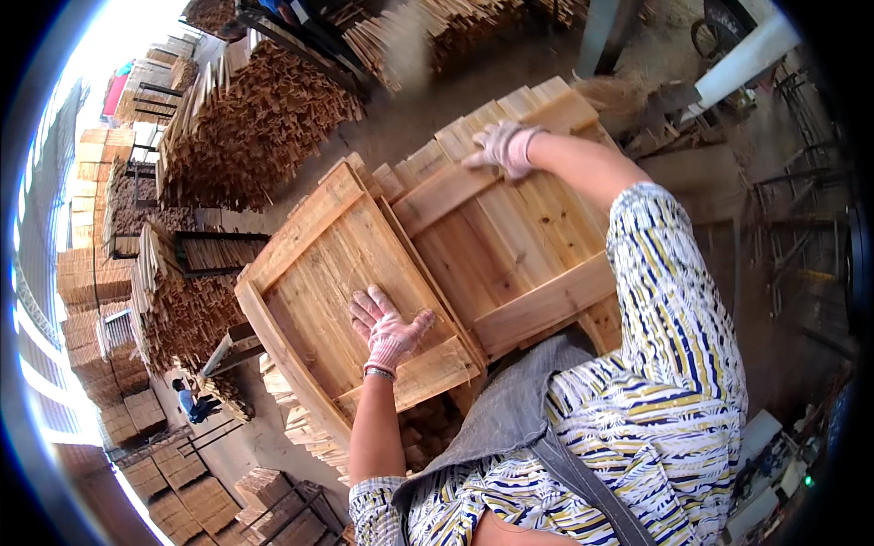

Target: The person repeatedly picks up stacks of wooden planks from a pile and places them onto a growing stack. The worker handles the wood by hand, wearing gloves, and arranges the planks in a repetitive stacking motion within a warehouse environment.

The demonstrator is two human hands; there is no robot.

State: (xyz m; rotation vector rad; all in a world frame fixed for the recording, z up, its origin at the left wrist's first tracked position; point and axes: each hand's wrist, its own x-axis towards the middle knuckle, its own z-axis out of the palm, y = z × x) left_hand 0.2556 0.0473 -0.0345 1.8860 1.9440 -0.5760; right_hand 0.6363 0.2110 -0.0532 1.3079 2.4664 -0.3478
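Two wooden panels lie side by side in front of me. My left hand (pixel 387 328), in a pale work glove, rests spread out on the left panel (pixel 319 264), a framed board with battens round its edge. To the right lies a slatted panel (pixel 519 237) with two cross battens. My right hand (pixel 506 150), also gloved, lies over its far batten (pixel 446 197) with the fingers stretched out toward the left. Neither hand grips anything. More boards show beneath the panels, mostly hidden.
Stacks of thin wood strips (pixel 264 118) stand at the far left, with more bundles (pixel 182 309) below them on metal racks. A person (pixel 193 400) crouches at the left. At right are a pale post (pixel 746 64) and metal frames (pixel 801 200).
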